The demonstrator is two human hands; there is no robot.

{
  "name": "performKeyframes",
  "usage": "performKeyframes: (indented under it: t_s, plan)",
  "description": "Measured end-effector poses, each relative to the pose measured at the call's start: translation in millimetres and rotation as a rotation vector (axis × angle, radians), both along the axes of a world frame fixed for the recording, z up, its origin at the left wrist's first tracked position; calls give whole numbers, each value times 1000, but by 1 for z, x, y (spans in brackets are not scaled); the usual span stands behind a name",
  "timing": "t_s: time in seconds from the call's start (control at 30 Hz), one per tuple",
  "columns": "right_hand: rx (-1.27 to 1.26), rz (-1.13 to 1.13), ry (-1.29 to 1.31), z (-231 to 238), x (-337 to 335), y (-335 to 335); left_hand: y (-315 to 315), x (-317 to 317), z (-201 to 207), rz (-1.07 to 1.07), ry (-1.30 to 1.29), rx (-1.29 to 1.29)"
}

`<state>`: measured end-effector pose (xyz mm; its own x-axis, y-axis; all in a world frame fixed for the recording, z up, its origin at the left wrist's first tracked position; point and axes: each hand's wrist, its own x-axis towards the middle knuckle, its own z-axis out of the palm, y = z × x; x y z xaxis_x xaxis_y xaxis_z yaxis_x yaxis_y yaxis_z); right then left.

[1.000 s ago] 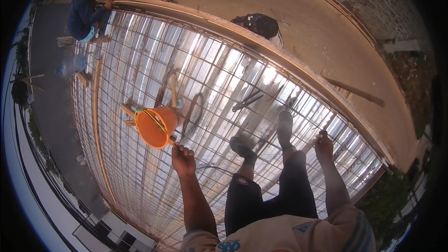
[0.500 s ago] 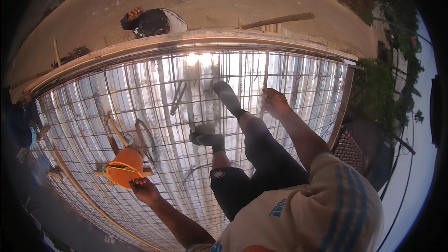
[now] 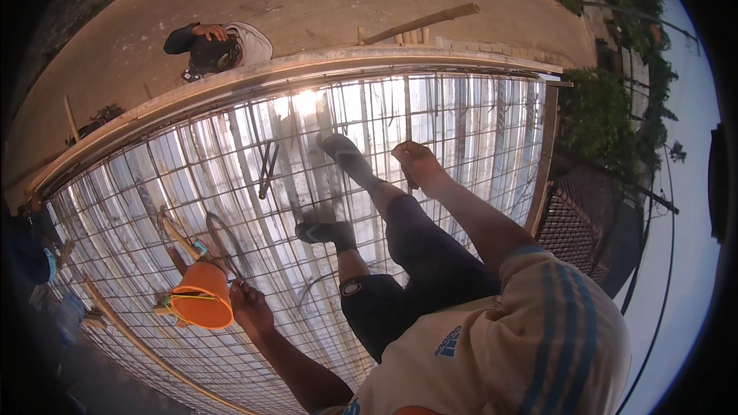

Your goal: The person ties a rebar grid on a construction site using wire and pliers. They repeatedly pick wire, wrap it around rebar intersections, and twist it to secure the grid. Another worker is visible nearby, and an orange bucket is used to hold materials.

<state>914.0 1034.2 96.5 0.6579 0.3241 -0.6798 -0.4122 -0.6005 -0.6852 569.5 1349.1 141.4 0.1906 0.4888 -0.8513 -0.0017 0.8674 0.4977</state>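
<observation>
My left hand [image 3: 252,312] is closed, fingers curled upward, just right of an orange bucket [image 3: 201,298]. Whatever it pinches is too small to make out. The bucket leans with its mouth toward me and has a yellowish handle. Farther forward and right, my right hand [image 3: 420,166] is closed above the steel rebar grid [image 3: 461,134]. A dark piece shows beneath its palm, but I cannot tell its kind. My two feet, in dark socks, stand on the grid over shiny metal decking [image 3: 288,173].
A wooden edge board [image 3: 307,63] borders the deck, with a street below where a person [image 3: 219,50] is seen. Another person in dark clothes [image 3: 27,250] is at far left. Loose bent bars [image 3: 269,169] and a wire coil [image 3: 224,234] lie on the grid. Overhead cables hang at right.
My view has shifted, so the scene sits farther left. My left hand has moved from the bucket's near rim to its right side. My right hand stays over nearly the same part of the grid.
</observation>
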Motion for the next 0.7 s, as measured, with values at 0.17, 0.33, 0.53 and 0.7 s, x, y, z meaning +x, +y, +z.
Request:
performKeyframes:
  t_s: [0.17, 0.33, 0.53, 0.7]
  plan:
    - [-3, 652, -686, 8, -16, 37, -31, 9, -1, -298, 238, 102]
    - [-70, 482, -68, 19, -38, 56, -48, -19, 1, -438, 399, 29]
    - [-158, 480, -90, 83, -50, 108, -52, -8, 10, -346, 333, -117]
    - [44, 681, -249, 85, -83, 115, -43, 68, 18, -118, 47, -155]
